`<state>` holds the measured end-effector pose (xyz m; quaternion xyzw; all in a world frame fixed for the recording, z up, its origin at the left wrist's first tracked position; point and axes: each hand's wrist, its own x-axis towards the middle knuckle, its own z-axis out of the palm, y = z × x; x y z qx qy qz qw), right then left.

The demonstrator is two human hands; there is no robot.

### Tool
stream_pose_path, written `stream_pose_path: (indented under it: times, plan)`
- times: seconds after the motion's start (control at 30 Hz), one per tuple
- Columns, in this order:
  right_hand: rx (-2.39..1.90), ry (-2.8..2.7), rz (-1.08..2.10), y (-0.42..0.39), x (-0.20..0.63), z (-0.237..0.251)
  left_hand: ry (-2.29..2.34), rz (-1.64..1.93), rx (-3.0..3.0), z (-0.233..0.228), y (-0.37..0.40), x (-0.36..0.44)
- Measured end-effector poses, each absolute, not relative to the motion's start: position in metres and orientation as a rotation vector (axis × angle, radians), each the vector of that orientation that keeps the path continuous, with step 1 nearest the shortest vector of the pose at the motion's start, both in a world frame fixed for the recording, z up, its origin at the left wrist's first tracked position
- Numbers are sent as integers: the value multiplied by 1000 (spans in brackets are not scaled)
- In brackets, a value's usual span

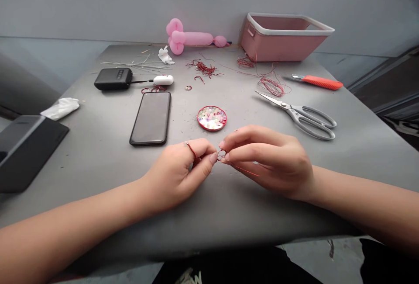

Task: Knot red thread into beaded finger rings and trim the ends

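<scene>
Over the near middle of the table, my left hand (186,168) pinches a thin red cord (221,154) between thumb and forefinger. A red ring of cord (190,149) sits on the left forefinger. Close against it, my right hand (268,157) pinches the same cord, which forms a small loop between the fingertips. One loose end of the cord trails to the right beneath the right fingers. Just beyond both hands lies a round red-rimmed dish (199,124) of pale and pink beads (212,117).
Left of the dish are a phone (150,119), a black power bank (113,78) and a black box (29,153). Scissors (299,116), an orange cutter (322,82) and red cord coils (271,86) lie right. A pink bin (281,43) and a balloon (196,38) stand behind.
</scene>
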<state>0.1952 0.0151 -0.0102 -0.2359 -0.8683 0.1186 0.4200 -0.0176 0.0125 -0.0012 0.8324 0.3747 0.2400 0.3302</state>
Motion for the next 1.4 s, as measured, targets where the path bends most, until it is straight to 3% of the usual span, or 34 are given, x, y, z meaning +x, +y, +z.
stream_pose_path:
  times: [0.3, 0.57, 0.63, 0.87, 1.1, 1.4]
  plan:
    - [-616, -2163, 349, 15, 196, -9, 1012, 698, 2279, -3, 9, -17]
    - [-537, -2150, 345, 13, 198, -8, 1091, 820, 2011, 4, 8, -18]
    - [-533, -2147, 484, 14, 200, -6, 1071, 878, 2113, 4, 9, -20]
    - [-932, -1743, 1517, 20, 198, -1, 721, 995, 2841, -2, 17, -30]
    - [-952, -1864, 1724, 27, 204, -4, 570, 696, 3050, 10, 20, -28]
    - [-1046, -2064, 1752, 27, 205, 5, 129, 896, 3415, 8, 15, -28]
